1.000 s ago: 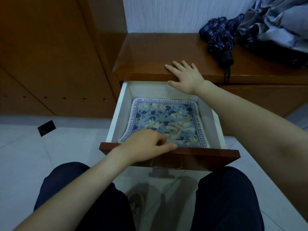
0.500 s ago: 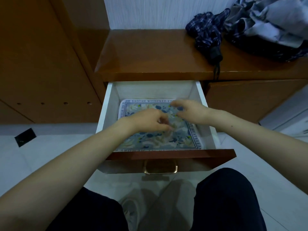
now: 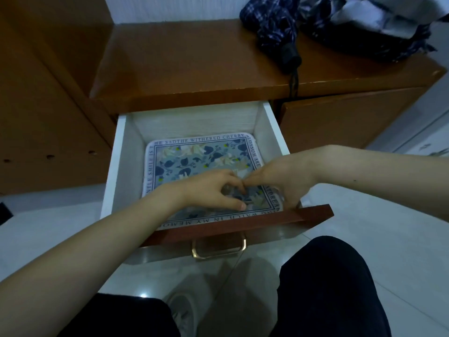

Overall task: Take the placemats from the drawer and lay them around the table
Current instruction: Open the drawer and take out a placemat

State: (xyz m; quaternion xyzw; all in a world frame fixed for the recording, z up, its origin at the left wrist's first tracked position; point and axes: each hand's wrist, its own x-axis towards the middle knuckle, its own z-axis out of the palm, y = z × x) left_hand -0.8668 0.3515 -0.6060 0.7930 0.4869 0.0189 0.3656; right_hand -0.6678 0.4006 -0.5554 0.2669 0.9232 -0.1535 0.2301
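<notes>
A stack of floral placemats (image 3: 194, 156) with a lettered border lies flat in the open white drawer (image 3: 124, 156). Both of my hands are inside the drawer, on the near half of the top mat. My left hand (image 3: 213, 190) rests on the mat with bent fingers and the thumb spread toward the drawer front. My right hand (image 3: 279, 181) comes in from the right. Its fingers curl down over the mat's near right edge, and their tips are hidden by the drawer front. The fingertips of the two hands meet over the mat.
The drawer's brown front (image 3: 243, 222) with a brass handle (image 3: 218, 249) juts toward my knees. On the wooden top (image 3: 182, 64) above lie a folded plaid umbrella (image 3: 274, 27) and a heap of cloth (image 3: 371, 23). A wooden cabinet (image 3: 43, 98) stands left. Pale floor tiles lie below.
My right hand left the wooden top and dropped into the drawer. My left hand moved from the drawer's front edge onto the mat. Both hands have since shifted toward the near right corner.
</notes>
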